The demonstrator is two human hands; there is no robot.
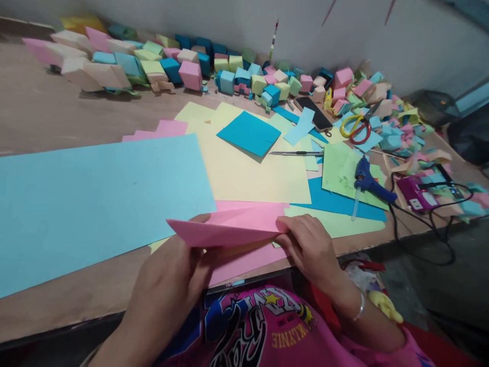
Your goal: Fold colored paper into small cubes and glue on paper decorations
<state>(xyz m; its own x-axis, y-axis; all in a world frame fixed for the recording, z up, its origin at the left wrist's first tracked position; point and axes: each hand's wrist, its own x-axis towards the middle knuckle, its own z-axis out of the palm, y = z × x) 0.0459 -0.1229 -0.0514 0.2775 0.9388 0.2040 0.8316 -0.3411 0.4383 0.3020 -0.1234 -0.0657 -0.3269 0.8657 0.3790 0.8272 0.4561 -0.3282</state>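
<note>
A folded piece of pink paper (229, 229) is held up between my two hands, over the near edge of the table. My left hand (168, 270) grips its left part, with some fingers hidden behind and under the paper. At the right end, my right hand (307, 239) pinches the paper between thumb and fingers. Beneath it lie more pink sheets (248, 262). A large light blue sheet (103, 199) spreads out to the left, and a pale yellow sheet (252, 176) lies just beyond my hands, with a dark blue paper square (248, 133) on it.
Many small coloured paper boxes (191, 75) line the wall side. To the right are a blue glue gun (369, 181), scissors (357, 127), a phone (313, 113), a thin pen-like tool (298, 153) and a purple power socket box (416, 193) with black cables hanging past the table edge.
</note>
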